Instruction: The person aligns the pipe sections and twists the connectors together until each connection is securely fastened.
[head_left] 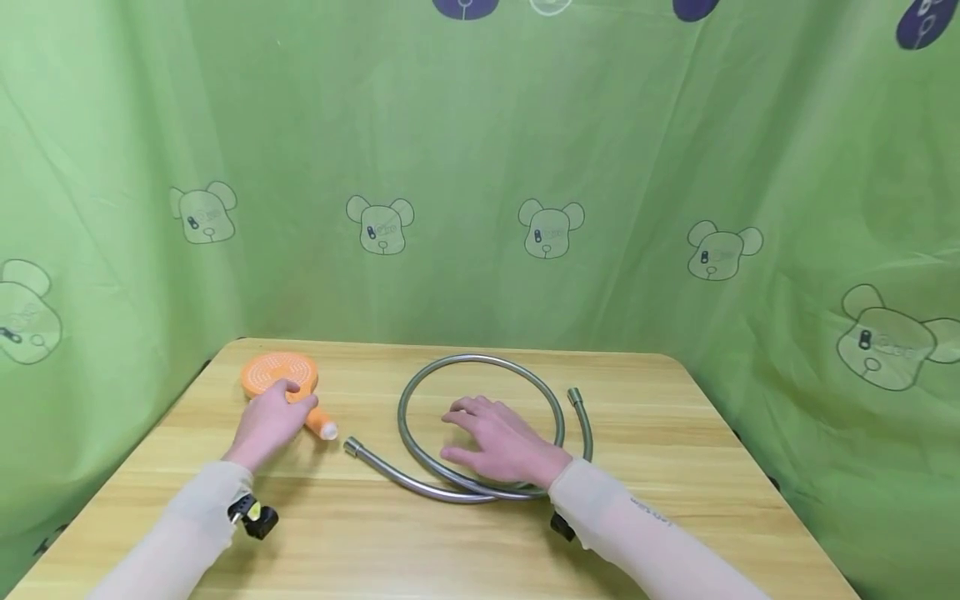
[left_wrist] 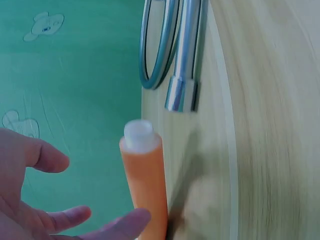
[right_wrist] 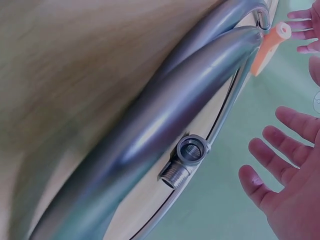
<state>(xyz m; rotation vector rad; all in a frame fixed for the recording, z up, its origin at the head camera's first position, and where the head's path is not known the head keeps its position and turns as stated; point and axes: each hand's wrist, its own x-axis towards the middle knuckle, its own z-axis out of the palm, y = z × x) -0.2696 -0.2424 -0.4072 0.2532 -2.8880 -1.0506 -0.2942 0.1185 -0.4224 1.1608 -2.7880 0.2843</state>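
Note:
At the far left of the table lies an orange shower head (head_left: 279,367) with a round spray face and a white tip on its handle. My left hand (head_left: 270,423) is over its neck, fingers spread; in the left wrist view one fingertip overlaps the orange handle (left_wrist: 146,185). Coiled in the middle is a silver shower hose (head_left: 468,358), its near end (head_left: 351,447) pointing toward the handle tip. My right hand (head_left: 502,442) hovers over the coil with fingers apart, holding nothing. A small threaded metal fitting (right_wrist: 192,151) shows inside the coil in the right wrist view, hidden in the head view.
The wooden table (head_left: 345,542) has rounded far corners. A green curtain (head_left: 465,283) printed with bear heads hangs behind it and along both sides. The hose's other end (head_left: 574,397) sticks up to the right of the coil.

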